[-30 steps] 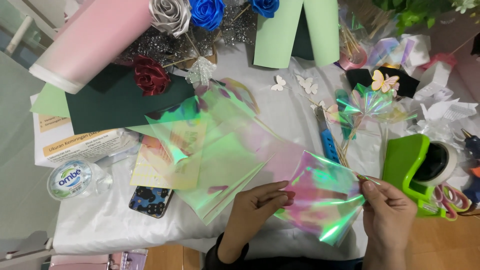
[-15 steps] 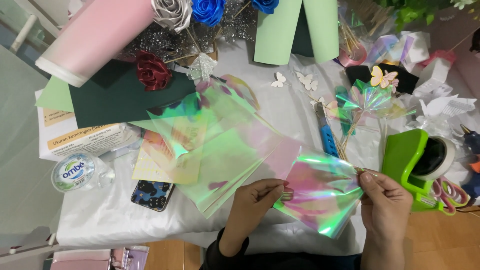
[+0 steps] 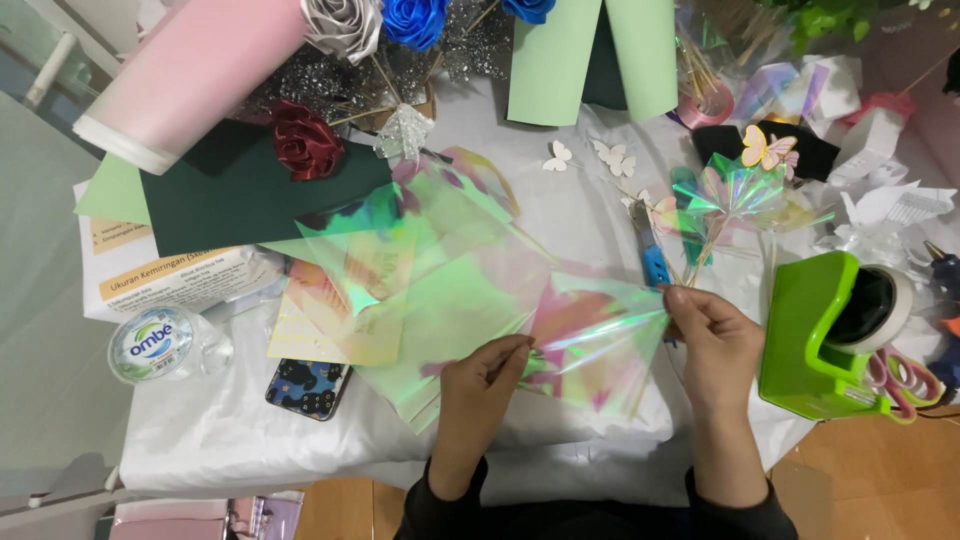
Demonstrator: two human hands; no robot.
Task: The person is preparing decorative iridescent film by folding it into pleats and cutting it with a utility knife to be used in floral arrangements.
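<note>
at the lower middle of the frame, both forearms in dark sleeves come up from the bottom edge, and the two hands stretch a small sheet of iridescent film (image 3: 600, 345) between them. the left hand (image 3: 485, 385) lies knuckles up, its fingers curled and its grip pinched shut on the sheet's lower left edge. the right hand (image 3: 715, 340) sits a little higher, to the right, its fingertips pressed together in a tight grip on the sheet's right corner, where the film gathers into creases. the sheet is thin, glossy and see-through, flashing pink, green and yellow, and it hangs just above the white cloth of the tabletop (image 3: 220, 440).

left of it, larger sheets of the same film (image 3: 400, 270) lie overlapping in a loose fan, flat and shiny. at the right edge stands a bright green plastic tape dispenser (image 3: 815, 335), blocky, with a round white roll. a phone (image 3: 308, 388) in a patterned case lies at lower left, near a round clear bottle cap end (image 3: 152, 343). toward upper left are a dark red fabric rose (image 3: 305, 140) on dark green paper (image 3: 235, 190) and a thick pink paper roll (image 3: 195, 70).
</note>
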